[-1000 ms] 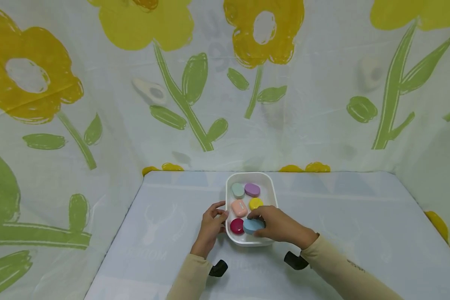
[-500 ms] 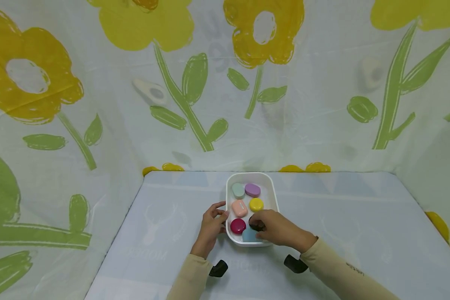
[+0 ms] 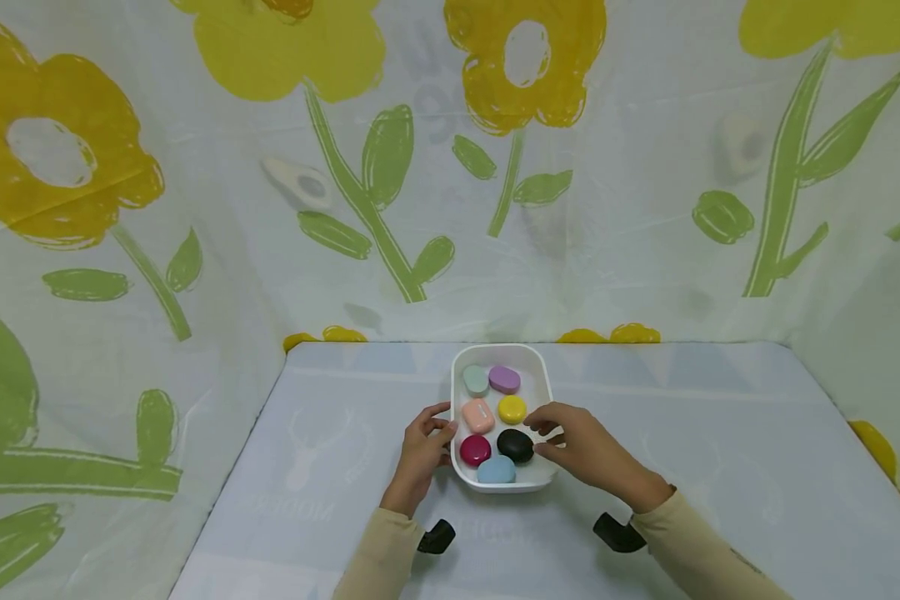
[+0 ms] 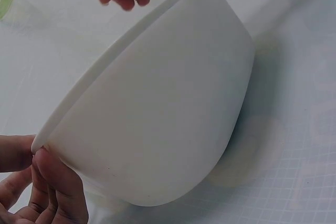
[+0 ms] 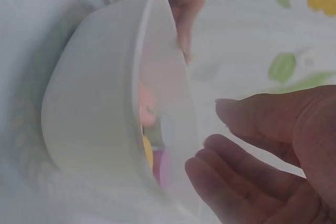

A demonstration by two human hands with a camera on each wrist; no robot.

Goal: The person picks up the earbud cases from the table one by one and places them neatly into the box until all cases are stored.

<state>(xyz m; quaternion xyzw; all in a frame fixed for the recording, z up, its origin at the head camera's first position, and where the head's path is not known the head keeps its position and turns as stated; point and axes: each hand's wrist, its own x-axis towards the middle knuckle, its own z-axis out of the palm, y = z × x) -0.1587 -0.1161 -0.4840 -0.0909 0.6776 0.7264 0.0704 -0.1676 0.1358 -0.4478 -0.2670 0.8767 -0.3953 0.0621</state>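
A white tub (image 3: 461, 354) with rounded corners stands on the table. My left hand (image 3: 422, 450) pinches its left rim between thumb and fingers, as the left wrist view (image 4: 50, 182) of that hand shows. My right hand (image 3: 588, 446) hovers at the right rim with fingers loosely bent and nothing between them; the gap between thumb and fingers shows in the right wrist view. Inside the tub lie small smooth rounded pieces: light blue (image 3: 497, 469) at the front, black (image 3: 515, 446) beside it, dark red (image 3: 475, 451), pink (image 3: 478, 416), yellow (image 3: 512, 409), pale green (image 3: 476, 381) and purple (image 3: 505, 380).
The pale table (image 3: 345, 467) carries faint printed figures. White curtains (image 3: 615, 250) with yellow flowers and green leaves enclose it at the back and both sides. A black curved camera mount (image 3: 437, 537) sits at the left wrist, another (image 3: 618, 533) at the right.
My right hand has set the light blue piece down at the tub's front, let go of it and drawn back to the right, uncovering the black piece. The left hand stays at the rim.
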